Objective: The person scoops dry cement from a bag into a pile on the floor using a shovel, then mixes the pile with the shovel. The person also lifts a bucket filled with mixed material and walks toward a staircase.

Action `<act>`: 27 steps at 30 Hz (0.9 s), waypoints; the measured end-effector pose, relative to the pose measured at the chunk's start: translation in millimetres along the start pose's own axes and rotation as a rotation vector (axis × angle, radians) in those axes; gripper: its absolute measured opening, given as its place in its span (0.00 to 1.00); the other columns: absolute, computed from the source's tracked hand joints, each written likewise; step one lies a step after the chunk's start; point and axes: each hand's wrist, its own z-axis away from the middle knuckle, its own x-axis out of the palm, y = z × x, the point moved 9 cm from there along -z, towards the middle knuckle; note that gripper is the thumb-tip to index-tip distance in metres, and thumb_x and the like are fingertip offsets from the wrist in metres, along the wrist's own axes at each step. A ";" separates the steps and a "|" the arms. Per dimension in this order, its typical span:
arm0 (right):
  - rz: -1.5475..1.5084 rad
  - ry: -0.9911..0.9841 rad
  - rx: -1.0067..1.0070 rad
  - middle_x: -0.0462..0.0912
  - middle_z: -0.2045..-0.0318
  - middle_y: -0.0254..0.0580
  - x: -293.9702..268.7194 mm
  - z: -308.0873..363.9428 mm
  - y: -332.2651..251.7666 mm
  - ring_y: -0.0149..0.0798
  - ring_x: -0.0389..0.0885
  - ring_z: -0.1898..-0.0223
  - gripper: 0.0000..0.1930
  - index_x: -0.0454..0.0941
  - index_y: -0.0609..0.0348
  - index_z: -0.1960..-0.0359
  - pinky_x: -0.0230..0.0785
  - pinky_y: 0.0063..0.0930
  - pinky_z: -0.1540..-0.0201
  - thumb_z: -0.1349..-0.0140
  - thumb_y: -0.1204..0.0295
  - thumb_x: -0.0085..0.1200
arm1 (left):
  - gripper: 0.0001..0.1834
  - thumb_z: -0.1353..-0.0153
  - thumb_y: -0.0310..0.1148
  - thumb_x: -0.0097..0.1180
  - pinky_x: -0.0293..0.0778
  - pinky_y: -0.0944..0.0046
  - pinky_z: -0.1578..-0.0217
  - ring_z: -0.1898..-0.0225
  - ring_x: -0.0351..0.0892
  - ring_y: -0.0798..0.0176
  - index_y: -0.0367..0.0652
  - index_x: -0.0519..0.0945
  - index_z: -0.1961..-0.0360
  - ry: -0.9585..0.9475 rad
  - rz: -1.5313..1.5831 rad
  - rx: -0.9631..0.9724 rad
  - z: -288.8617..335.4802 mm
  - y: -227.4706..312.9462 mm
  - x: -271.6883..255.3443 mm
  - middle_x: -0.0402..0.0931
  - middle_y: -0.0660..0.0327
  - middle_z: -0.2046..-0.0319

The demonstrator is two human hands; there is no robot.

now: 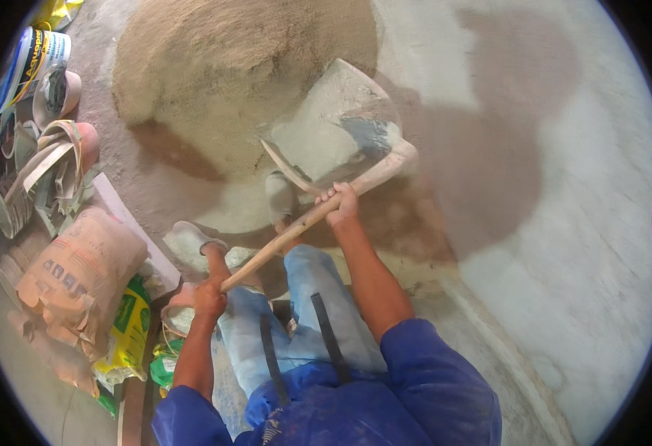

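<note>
Our left grip (210,299) is curled around the lower end of a wooden handle (277,241), and our right grip (341,202) is closed around it farther up, toward the metal end. The handle slants up and rightward from one grip to the other. Beyond the right grip we see the tool's broad, dusty blade (352,93), set against the edge of a brown heap (192,82); we cannot tell how far it sits in the material.

Left of our left grip lies a crumpled brown paper sack (91,271), with a yellow and green bag (130,323) between the two. A pinkish bucket (183,299) stands just beside the left grip, and a pale strip (134,227) leans farther up. Pails (62,93) crowd beyond the sack. To the right of our right grip, pale floor (593,238) carries a shadow.
</note>
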 end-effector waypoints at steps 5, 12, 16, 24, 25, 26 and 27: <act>-0.062 -0.050 -0.090 0.66 0.80 0.37 -3.8 13.0 -57.6 0.41 0.67 0.77 0.06 0.65 0.54 0.76 0.67 0.46 0.66 0.44 0.71 0.48 | 0.09 0.56 0.24 0.59 0.72 0.44 0.62 0.63 0.78 0.42 0.45 0.77 0.71 0.028 -0.053 0.078 -24.1 43.8 -11.6 0.78 0.51 0.71; -0.026 -0.016 -0.055 0.66 0.80 0.37 -6.2 -25.2 -66.2 0.41 0.67 0.76 0.07 0.66 0.54 0.76 0.68 0.46 0.65 0.42 0.71 0.49 | 0.06 0.55 0.24 0.60 0.72 0.43 0.60 0.62 0.78 0.40 0.43 0.79 0.73 0.077 -0.027 0.093 -37.6 61.4 2.7 0.79 0.50 0.68; -0.031 0.071 0.021 0.66 0.79 0.38 -37.3 -15.9 -29.3 0.41 0.67 0.76 0.06 0.66 0.55 0.75 0.68 0.46 0.65 0.42 0.71 0.48 | 0.11 0.55 0.24 0.59 0.72 0.43 0.61 0.63 0.79 0.41 0.47 0.79 0.68 -0.029 -0.020 -0.002 -10.0 35.1 19.4 0.79 0.49 0.68; -0.143 0.038 0.058 0.66 0.79 0.39 -57.6 -0.5 -10.9 0.42 0.67 0.76 0.05 0.66 0.54 0.74 0.68 0.47 0.65 0.45 0.72 0.48 | 0.11 0.55 0.24 0.58 0.72 0.44 0.63 0.66 0.79 0.41 0.47 0.80 0.67 -0.040 -0.075 0.028 4.8 25.6 21.2 0.79 0.49 0.71; -0.158 0.092 0.045 0.66 0.79 0.39 -62.0 3.8 -15.4 0.42 0.67 0.76 0.05 0.66 0.54 0.75 0.68 0.47 0.65 0.45 0.72 0.48 | 0.11 0.55 0.24 0.58 0.72 0.43 0.63 0.67 0.79 0.41 0.47 0.80 0.68 -0.046 -0.106 0.015 3.1 26.4 19.6 0.79 0.50 0.71; -0.157 -0.011 0.008 0.66 0.79 0.39 -52.6 8.9 -24.3 0.41 0.67 0.76 0.05 0.66 0.54 0.75 0.68 0.47 0.65 0.46 0.72 0.49 | 0.10 0.55 0.24 0.58 0.72 0.43 0.64 0.67 0.78 0.41 0.47 0.80 0.69 0.010 -0.119 0.066 1.2 33.4 11.6 0.78 0.50 0.72; -0.145 -0.037 -0.038 0.66 0.79 0.38 -49.9 15.5 -36.1 0.41 0.67 0.77 0.05 0.66 0.54 0.75 0.68 0.47 0.66 0.47 0.72 0.50 | 0.08 0.55 0.24 0.58 0.71 0.43 0.65 0.68 0.78 0.42 0.47 0.80 0.70 0.045 -0.137 0.107 -1.3 39.5 4.8 0.77 0.50 0.73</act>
